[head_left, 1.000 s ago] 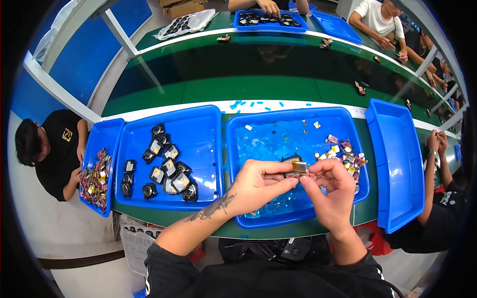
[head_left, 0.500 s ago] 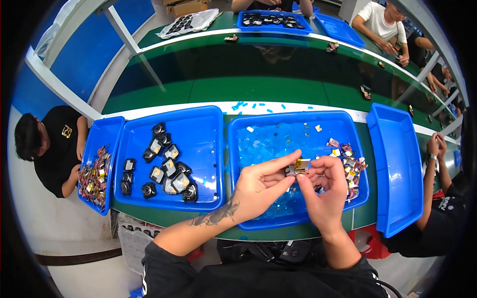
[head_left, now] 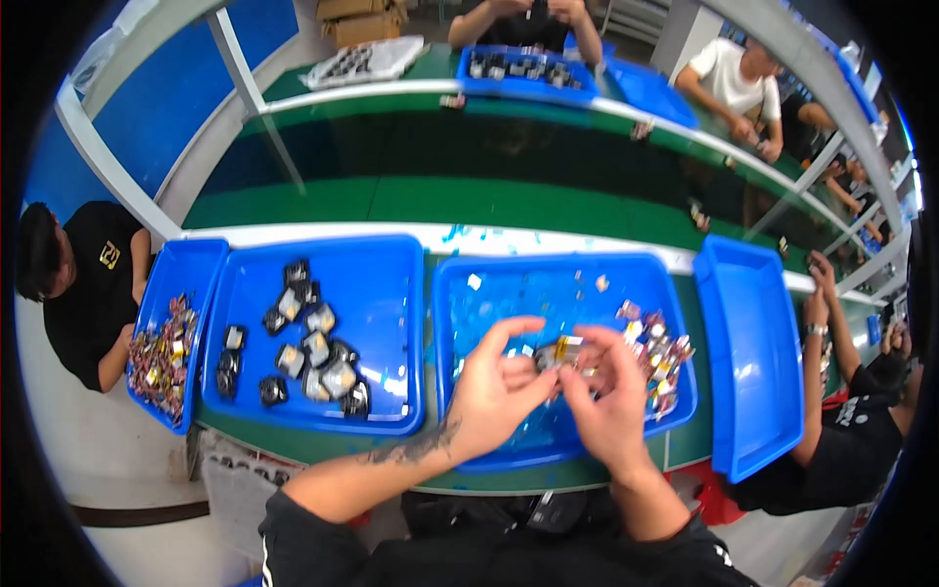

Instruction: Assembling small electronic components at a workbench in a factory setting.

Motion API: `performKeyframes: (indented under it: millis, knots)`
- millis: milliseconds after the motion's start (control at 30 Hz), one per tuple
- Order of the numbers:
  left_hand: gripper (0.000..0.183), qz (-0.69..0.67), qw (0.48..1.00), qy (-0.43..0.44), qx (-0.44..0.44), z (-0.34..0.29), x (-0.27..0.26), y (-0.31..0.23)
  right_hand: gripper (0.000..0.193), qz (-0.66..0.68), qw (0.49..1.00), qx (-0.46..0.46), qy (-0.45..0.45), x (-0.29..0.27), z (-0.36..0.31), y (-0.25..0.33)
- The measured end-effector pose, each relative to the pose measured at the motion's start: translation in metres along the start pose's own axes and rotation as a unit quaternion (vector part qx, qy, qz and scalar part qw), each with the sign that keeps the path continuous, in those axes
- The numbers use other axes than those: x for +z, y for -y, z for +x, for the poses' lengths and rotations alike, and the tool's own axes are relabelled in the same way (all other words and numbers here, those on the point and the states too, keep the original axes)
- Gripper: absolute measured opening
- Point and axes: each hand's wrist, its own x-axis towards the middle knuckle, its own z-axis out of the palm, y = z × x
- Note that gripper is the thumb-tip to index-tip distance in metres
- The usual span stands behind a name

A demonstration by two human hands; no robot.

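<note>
Over the middle blue tray (head_left: 452, 293) both hands meet at a small electronic assembly (head_left: 567, 346) with a silvery, yellow-edged piece, probably a small battery. My left hand (head_left: 497, 396) closes on its left side with thumb and bent fingers, while the forefinger arches above. On the other side my right hand (head_left: 611, 401) pinches it between thumb and fingers. Fingers and motion blur hide much of the part. Beneath, the tray holds blue film scraps and, at its right, a pile of similar small electronic parts (head_left: 657, 357).
Left of it, a blue tray (head_left: 391, 293) holds several black housings (head_left: 315, 347). A narrower tray (head_left: 210, 264) with more parts stands beyond, beside a person (head_left: 88, 293). Another blue tray (head_left: 758, 352) sits at right. A green conveyor belt (head_left: 440, 201) carries scattered parts; co-workers sit around.
The whole view has shifted, so the trays appear lower and further left. My left forefinger has lifted off the assembly and now curves above it. Both hands still hold the part.
</note>
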Motion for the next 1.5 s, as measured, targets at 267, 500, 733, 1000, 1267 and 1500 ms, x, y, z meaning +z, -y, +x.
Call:
performKeyframes:
  millis: [267, 500, 733, 1000, 1267, 1500]
  knots:
    - [0.074, 0.18, 0.961, -0.03, 0.207, -0.013, 0.006, 0.013, 0.037, -0.066, 0.995, -0.024, 0.069, -0.034, 0.044, 0.052]
    - [0.061, 0.493, 0.748, -0.035, 0.443, -0.022, 0.0, 0.0, 0.029, -0.053, 0.946, -0.287, 0.145, 0.013, 0.199, 0.278]
    - [0.064, 0.527, 0.669, 0.107, 0.512, -0.004, 0.0, 0.009, 0.02, -0.129, 0.971, -0.194, -0.06, 0.043, 0.351, 0.359]
    - [0.058, 0.556, 0.654, 0.162, 0.487, -0.01, -0.002, 0.032, 0.018, -0.342, 0.914, -0.194, -0.104, 0.074, 0.392, 0.354]
    - [0.049, 0.556, 0.61, 0.198, 0.528, -0.003, 0.003, 0.008, 0.024, -0.396, 0.7, -0.555, -0.211, 0.044, 0.332, 0.368]
    - [0.037, 0.574, 0.545, 0.198, 0.578, 0.003, -0.002, 0.007, 0.008, -0.477, 0.669, -0.496, 0.28, -0.017, 0.126, 0.218]
